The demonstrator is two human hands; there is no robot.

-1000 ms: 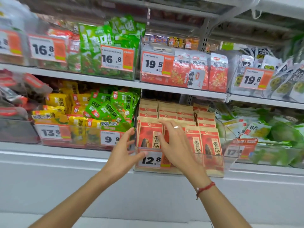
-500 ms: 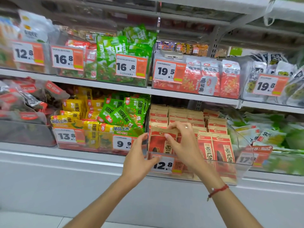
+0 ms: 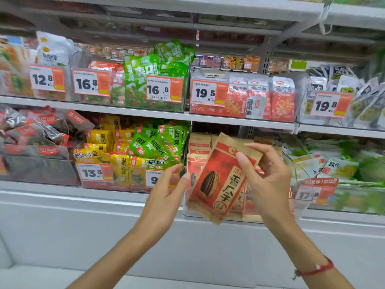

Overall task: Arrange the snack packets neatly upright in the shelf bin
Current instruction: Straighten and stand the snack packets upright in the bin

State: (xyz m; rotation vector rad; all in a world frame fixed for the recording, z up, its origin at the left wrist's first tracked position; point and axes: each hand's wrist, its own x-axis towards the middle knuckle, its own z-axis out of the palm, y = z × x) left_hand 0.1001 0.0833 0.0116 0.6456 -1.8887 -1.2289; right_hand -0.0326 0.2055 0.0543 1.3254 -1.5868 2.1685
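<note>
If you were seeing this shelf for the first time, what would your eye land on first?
First, the red and brown sunflower seed packet, held tilted in front of the clear shelf bin at the centre, pinched near its top by the right hand. The left hand is beside it, fingers relaxed near the packet's left edge. After that, the big orange and white price tags, such as the 19.5 tag on the shelf above.

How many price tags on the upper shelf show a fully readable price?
5, left to right: 12.8, 16.8, 16.8, 19.5, 19.8. Others may lie outside the frame.
</note>
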